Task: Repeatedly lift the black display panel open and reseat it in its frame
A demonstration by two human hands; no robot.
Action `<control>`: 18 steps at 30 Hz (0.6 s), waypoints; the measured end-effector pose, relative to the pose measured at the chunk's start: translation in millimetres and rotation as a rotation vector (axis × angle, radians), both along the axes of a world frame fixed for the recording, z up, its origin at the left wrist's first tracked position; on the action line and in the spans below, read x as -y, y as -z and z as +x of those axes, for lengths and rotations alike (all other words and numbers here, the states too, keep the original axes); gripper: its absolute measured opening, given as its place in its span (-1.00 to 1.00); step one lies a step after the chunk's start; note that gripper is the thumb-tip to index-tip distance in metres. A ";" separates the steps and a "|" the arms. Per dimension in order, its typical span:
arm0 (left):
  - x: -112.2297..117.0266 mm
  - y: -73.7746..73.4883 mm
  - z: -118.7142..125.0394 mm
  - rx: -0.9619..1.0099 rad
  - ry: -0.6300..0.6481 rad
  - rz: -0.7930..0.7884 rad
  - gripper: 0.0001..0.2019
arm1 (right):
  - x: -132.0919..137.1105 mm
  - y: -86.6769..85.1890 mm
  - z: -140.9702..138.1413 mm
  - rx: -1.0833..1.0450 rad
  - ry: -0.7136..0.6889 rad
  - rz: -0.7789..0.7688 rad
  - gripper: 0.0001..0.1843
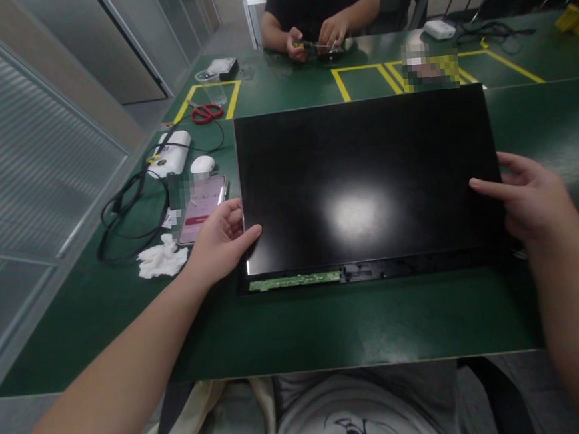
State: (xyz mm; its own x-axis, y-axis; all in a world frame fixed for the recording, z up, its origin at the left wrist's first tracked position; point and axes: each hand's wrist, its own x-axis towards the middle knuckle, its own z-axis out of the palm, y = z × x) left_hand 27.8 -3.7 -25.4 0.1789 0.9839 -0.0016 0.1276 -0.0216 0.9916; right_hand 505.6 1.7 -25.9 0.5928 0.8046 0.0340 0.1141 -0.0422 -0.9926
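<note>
A wide black display panel lies before me, a bright reflection on its glossy face. My left hand grips its left edge, thumb on the front and fingers curled behind. On the right edge, my right hand pinches it the same way, with a fingertip on the front. Along the bottom edge shows a strip of green circuit board beside a dark frame. What lies behind the panel is hidden.
Left of the panel are a phone, crumpled tissue, a white box-shaped device, a white mouse-like object, black cables, red-handled scissors and a plastic cup. Across the green table, a person works with a screwdriver.
</note>
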 end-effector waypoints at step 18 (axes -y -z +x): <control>-4.1 7.3 -4.9 -0.040 -0.042 0.118 -0.20 | -1.2 0.6 3.9 0.016 -0.025 0.080 -0.47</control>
